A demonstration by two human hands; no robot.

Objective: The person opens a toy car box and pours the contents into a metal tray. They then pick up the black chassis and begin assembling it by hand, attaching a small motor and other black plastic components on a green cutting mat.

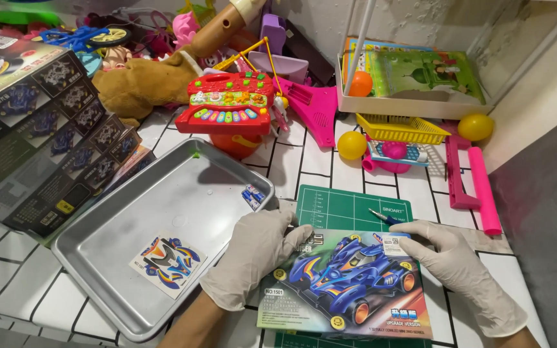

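Note:
My left hand (253, 254), in a white glove, rests on the left end of a flat toy-car model kit box (349, 283) printed with a blue racing car. My right hand (456, 267), also gloved, presses on the box's right edge. The box lies on a green cutting mat (349, 209). A small blue-handled tool (381, 217) lies on the mat just above the box, close to my right fingertips. To the left stands a metal tray (130, 264) holding a sticker sheet (167, 263) and a small blue part (253, 195).
A stack of dark kit boxes (40, 135) fills the left. Toys crowd the back: a red toy piano (227, 104), a brown plush (143, 84), yellow balls (352, 145), a yellow basket (402, 129), a white bin with books (414, 84). Pink plastic pieces (478, 183) lie right.

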